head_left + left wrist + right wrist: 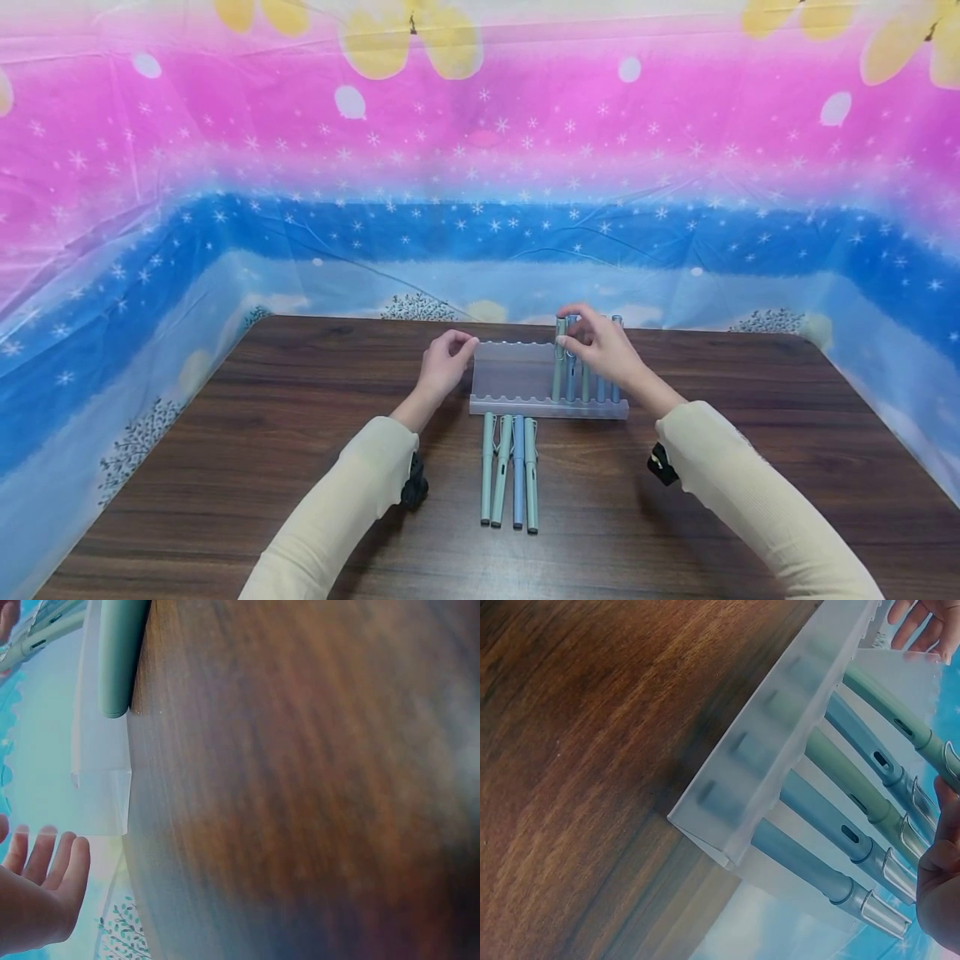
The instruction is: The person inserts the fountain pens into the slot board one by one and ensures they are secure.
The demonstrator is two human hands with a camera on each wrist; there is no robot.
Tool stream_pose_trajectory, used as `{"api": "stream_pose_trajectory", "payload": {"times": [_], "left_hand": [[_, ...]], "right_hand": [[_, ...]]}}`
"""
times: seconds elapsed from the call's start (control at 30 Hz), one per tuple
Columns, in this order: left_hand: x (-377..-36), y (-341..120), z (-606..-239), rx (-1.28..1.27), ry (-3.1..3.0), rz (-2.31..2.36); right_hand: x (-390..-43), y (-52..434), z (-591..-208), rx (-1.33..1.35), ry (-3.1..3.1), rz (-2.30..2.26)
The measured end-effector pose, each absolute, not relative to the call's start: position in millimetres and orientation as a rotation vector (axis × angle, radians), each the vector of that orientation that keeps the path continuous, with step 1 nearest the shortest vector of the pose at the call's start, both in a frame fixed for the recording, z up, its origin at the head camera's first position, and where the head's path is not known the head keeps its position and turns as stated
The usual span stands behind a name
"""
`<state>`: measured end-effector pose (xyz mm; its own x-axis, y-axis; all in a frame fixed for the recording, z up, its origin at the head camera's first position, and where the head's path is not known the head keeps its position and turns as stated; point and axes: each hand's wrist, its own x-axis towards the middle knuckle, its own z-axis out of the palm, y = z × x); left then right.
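**Pen rack loading position**

A dark wooden table (pixel 300 467) carries all items, enclosed by a pink-and-blue starred backdrop (pixel 225 167). A frosted plastic pen rack (pixel 517 375) stands near the far table edge. Five pens stand in its right-hand slots, leaning against the back panel. Four loose pens (pixel 510 471) lie side by side on the table just in front of the rack. The right hand (pixel 603 346) pinches the top of the leftmost racked pen (pixel 558 367) with curled fingers. The left hand (pixel 446 362) rests at the rack's left end, fingers loosely curled, holding nothing.
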<state>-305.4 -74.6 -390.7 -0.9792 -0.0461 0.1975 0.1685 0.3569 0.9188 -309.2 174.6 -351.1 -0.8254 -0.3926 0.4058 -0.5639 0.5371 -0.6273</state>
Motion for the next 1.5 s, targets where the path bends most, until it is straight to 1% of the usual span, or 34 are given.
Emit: {"api": "stream_pose_trajectory", "payload": {"times": [0.17, 0.5, 0.73, 1.0, 1.5], "left_hand": [[-306.0, -74.5, -390.7, -0.105, -2.424, -1.679], [-305.8, -74.7, -391.9, -0.111, -2.418, -1.684], [-303.3, -74.9, -390.4, -0.126, -2.422, -1.692], [-303.4, -74.4, -389.4, -0.116, -2.427, -1.687], [-303.7, -74.3, -389.8, -0.11, -2.425, -1.69]], "right_hand": [[-309.3, 174.3, -351.5, 0.801, -2.572, 1.135], [-311.3, 177.5, -356.2, 0.829, -2.594, 0.867], [-311.4, 177.7, -358.1, 0.822, -2.654, 0.906], [-312.4, 175.2, -354.5, 0.757, -2.718, 0.923], [-314.8, 171.0, -351.4, 0.687, -2.777, 0.851]]}}
